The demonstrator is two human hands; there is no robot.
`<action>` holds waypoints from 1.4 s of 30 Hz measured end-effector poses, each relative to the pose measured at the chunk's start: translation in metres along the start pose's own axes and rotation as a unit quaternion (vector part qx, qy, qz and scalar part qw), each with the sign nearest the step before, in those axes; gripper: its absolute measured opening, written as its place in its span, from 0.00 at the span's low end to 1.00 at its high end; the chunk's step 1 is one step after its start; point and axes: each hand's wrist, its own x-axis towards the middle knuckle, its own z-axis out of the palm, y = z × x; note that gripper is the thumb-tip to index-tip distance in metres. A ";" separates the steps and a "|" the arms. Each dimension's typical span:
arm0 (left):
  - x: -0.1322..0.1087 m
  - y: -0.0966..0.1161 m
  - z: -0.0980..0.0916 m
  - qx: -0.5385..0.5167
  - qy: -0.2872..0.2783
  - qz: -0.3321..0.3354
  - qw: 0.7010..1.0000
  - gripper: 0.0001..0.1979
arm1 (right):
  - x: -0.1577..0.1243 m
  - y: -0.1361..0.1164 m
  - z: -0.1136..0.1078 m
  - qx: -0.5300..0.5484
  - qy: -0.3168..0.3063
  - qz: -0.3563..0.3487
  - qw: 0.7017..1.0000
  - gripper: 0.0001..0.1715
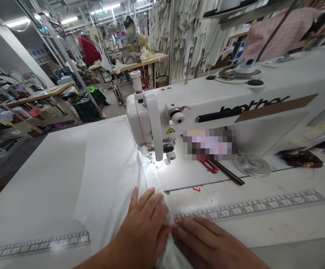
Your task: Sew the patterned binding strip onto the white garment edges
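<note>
White cloth (106, 179), thin and smooth, with a bunched, folded edge (162, 209) running toward the needle area. The left hand (140, 228) lay on the cloth at 7 o'clock from the needle, fingers (148, 201) slightly spread and only gently curved. The right hand (204, 239) sat just beside it at 5 o'clock, fingers (196, 228) close together, their tips against the fold. Both hands touched the cloth, but whether either gripped it firmly could not be told.

The fold led up to the metal presser foot (158, 151) under the white sewing machine (148, 112), at 12 o'clock from the hands. Its arm bore the brand "brother" (252, 108), partly obscured by glare, and a small yellow warning triangle (170, 130); a pixelated patch (209, 145) covered a label below.

A printed ruler (252, 205) ran along the white table (280, 228) at 3 o'clock, with numerals in the twenties legible; a second ruler (36, 244) lay at 9 o'clock. Beyond the needle, at 2 o'clock, lay a red-handled tool (209, 166), a dark stick (228, 172) and a clear plastic disc (253, 165). Far off at 11 o'clock, a co-worker (130, 28) sat at a wooden table (138, 63), with pale garments (190, 33) hanging at 12 o'clock.
</note>
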 end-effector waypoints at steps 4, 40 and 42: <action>-0.008 -0.008 0.002 0.007 0.017 0.108 0.994 0.07 | -0.015 -0.001 0.016 -0.045 -0.028 -0.045 0.998 0.24; 0.073 -0.132 -0.010 -0.020 -0.038 0.160 0.986 0.07 | 0.070 0.085 0.051 -0.009 -0.194 -0.021 0.981 0.15; 0.070 -0.120 -0.008 -0.040 -0.021 0.126 0.991 0.06 | 0.069 0.084 0.052 -0.032 -0.192 -0.022 0.981 0.18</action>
